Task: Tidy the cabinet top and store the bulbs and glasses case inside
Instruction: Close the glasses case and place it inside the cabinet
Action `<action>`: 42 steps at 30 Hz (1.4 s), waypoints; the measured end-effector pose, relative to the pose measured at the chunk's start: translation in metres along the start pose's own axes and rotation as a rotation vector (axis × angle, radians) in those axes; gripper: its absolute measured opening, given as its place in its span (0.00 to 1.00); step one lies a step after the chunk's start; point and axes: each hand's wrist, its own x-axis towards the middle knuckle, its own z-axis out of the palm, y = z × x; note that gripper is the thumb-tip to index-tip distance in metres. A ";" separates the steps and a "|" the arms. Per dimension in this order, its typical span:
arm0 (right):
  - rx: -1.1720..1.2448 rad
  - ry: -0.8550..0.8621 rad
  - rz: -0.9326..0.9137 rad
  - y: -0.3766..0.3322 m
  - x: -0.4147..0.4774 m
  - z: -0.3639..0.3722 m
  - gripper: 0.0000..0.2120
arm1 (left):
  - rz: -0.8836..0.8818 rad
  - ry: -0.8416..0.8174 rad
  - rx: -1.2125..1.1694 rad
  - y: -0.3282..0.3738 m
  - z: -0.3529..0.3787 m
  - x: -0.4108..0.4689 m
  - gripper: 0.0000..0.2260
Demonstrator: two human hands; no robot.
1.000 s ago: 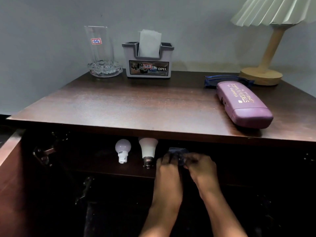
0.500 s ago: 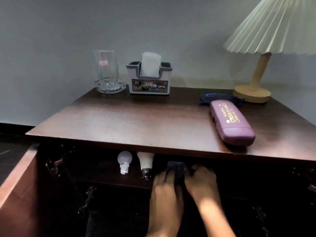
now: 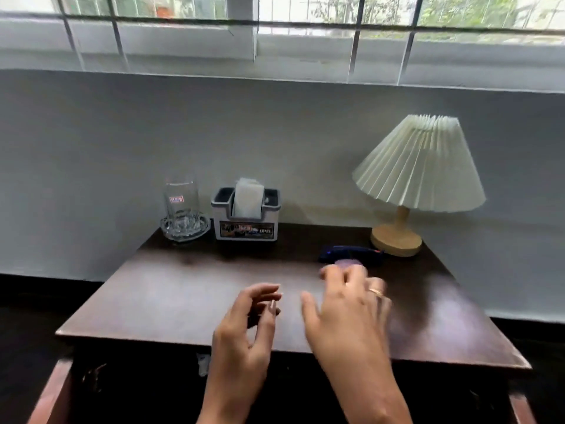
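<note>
Daylight from window (image 3: 305, 13) — soft, dim below; right hand (image 3: 345, 307) motion-blurred; edges bowed.

The cabinet top (image 3: 189, 289) lies bare at centre-left; glass (image 3: 182, 206), tissue holder (image 3: 246, 214) and lamp (image 3: 409, 191) crowd the back edge.

Head view, single wide-angle, looking forward and down over the counter.

Camera sits above the near edge of the dark wood counter (image 3: 189, 289), facing the grey wall (image 3: 91, 148) and window (image 3: 305, 26) across the upper frame. Close range: both forearms enter from the bottom centre. Lamp (image 3: 419, 166) at right of frame, glass (image 3: 182, 206) at centre left. Straight lines bow toward the edges. No second view.
</note>
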 end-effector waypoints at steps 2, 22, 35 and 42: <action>-0.085 -0.001 0.128 0.018 0.013 -0.002 0.31 | 0.034 -0.076 0.023 0.002 0.003 0.026 0.14; 0.499 -0.167 -0.386 0.051 0.075 0.035 0.27 | -0.162 -0.354 0.056 -0.052 -0.007 0.091 0.34; 0.189 0.162 -0.563 0.049 0.076 0.058 0.20 | -0.397 -0.390 -0.227 -0.059 -0.010 0.095 0.24; 0.017 0.308 -0.677 0.046 0.075 0.062 0.19 | -0.395 -0.409 -0.209 -0.059 -0.010 0.095 0.30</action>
